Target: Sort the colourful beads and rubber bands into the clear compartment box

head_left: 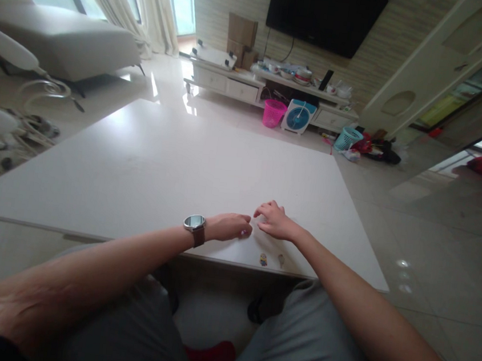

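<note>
Over the near part of the white table (174, 162), my left hand (227, 227) is closed, with a wristwatch (194, 223) on its wrist. A tiny pale, shiny bit shows at its fingers, too small to name. Just to the right, my right hand (274, 221) hovers at or just above the tabletop, its fingers bent and apart, with nothing visible in them. The fingertips of both hands are close but do not touch. Near the front edge lie a small yellow-and-blue cartoon figure (263, 259), perhaps a sticker, and a small greyish piece (281, 260).
Beyond the table stand a low white cabinet (242, 90) with dishes, a pink basket (274, 113), a blue-and-white box fan (299, 116) and a light-blue basket (349, 138). A television (327, 14) hangs above. White-and-metal equipment (21, 94) stands at left. My legs are under the table edge.
</note>
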A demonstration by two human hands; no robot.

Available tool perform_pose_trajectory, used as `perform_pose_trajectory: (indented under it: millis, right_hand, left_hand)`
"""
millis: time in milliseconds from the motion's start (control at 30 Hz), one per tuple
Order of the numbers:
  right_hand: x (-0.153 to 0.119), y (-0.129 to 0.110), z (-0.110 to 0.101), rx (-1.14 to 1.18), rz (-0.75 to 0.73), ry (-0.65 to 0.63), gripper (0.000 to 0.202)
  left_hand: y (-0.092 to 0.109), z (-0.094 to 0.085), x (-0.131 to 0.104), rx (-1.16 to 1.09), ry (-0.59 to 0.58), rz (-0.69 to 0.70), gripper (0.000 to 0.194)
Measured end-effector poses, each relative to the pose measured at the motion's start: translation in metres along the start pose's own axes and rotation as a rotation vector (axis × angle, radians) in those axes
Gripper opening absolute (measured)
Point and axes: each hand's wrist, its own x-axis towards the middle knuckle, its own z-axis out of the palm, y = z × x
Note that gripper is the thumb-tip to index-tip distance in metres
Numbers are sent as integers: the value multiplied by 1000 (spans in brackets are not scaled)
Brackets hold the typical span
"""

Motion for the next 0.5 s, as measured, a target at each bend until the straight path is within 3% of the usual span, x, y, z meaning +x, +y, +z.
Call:
perform_pose_trajectory:
  millis: [300,500]
  right_hand:
    - [0,6,-8,24,111,105,19]
    - [2,14,-10,43,173,175,17]
  left_hand:
    - [-35,-16,-10,15,98,-114,19]
    - [-42,-16,-13,41,114,-151,16]
